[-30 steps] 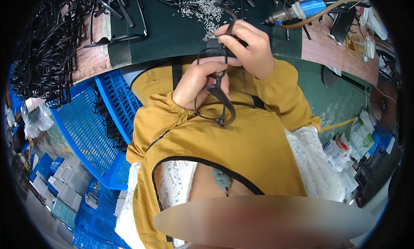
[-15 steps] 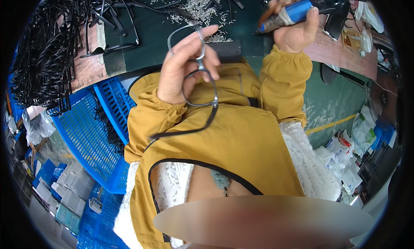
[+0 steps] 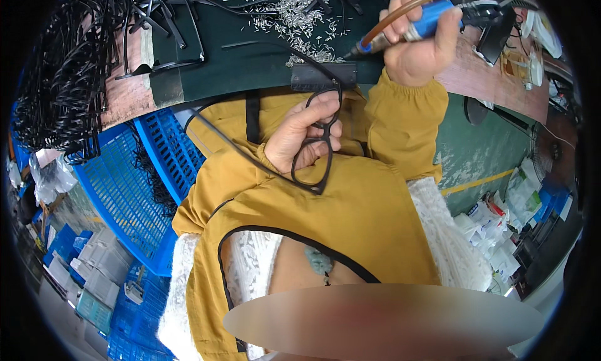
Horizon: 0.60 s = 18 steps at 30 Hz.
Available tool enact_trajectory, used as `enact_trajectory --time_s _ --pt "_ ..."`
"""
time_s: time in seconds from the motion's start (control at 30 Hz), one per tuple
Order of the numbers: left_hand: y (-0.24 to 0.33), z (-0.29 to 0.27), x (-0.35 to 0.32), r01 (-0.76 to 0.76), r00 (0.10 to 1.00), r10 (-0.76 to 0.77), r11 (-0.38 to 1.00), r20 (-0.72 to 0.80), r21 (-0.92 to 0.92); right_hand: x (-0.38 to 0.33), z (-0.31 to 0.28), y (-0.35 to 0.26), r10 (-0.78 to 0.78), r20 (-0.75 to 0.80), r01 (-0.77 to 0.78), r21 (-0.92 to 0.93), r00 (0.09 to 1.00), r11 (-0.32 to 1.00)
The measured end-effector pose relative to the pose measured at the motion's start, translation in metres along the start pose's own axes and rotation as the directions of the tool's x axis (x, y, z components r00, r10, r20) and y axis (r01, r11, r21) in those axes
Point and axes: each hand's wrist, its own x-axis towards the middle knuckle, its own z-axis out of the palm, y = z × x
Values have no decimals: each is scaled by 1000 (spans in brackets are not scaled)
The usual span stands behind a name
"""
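My left hand [image 3: 294, 132], just in front of the table edge, is closed around a black eyeglass frame [image 3: 327, 129]. No lenses can be made out in its rims. One temple arm reaches over the table; the other slants back across my left sleeve. My right hand [image 3: 418, 59] is wrapped around a blue power screwdriver [image 3: 433, 18] with a brown hose running along it. Its tip points left and down, above the right end of a small dark block [image 3: 322, 77] at the table edge, apart from the glasses. Many tiny silvery screws or pins [image 3: 300, 23] lie scattered behind the block.
A thick heap of black eyeglass frames [image 3: 62, 79] covers the table's left side, with more loose frames [image 3: 166, 32] beside it. A blue plastic basket [image 3: 119, 195] stands below on the left. To the right, white bags [image 3: 501, 229] sit near the green floor.
My left hand has moved right and turned the eyeglass frame over, so one temple arm now extends over the table. My right hand has shifted slightly left with the screwdriver.
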Motion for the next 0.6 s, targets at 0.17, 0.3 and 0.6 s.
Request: enact_trajectory --time_s 0.17,0.3,0.6 --pt "-6 -15 13 10 988 13 989 155 -148 -53 13 -13 143 62 -96 -477 988 874" --pt "-9 -19 15 9 987 17 987 160 -159 -63 14 -13 147 83 -96 -439 986 893" --pt "-8 -29 22 48 956 7 983 293 -178 -60 21 -1 223 149 -100 -572 963 814"
